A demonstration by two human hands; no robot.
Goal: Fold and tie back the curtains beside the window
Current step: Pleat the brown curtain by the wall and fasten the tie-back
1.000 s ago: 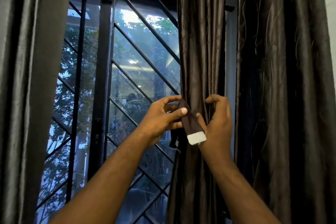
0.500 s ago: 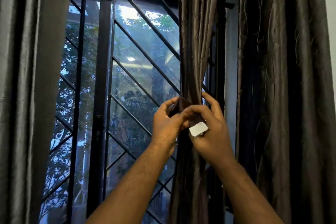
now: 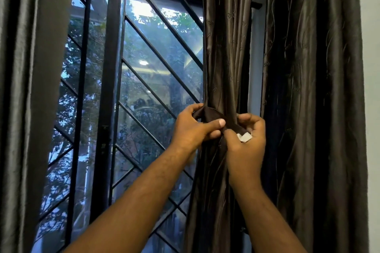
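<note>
The glossy brown pleated curtain (image 3: 224, 57) hangs gathered right of the diagonal window grille (image 3: 156, 51). A matching fabric tie-back band (image 3: 216, 114) encircles it. Left hand (image 3: 195, 127) fingers pinch the band; right hand (image 3: 246, 137) fingers curl around its white tab (image 3: 244, 137).

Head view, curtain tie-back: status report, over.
Left hand pinching tie-back strap against gathered curtain. Right hand gripping strap's white-tabbed end. Strap wrapped, not visibly fastened. Nothing obstructing.

We see a dark brown curtain (image 3: 224, 57) with faint wavy stitching, a matching brown tie-back (image 3: 213, 114) tipped white.
</note>
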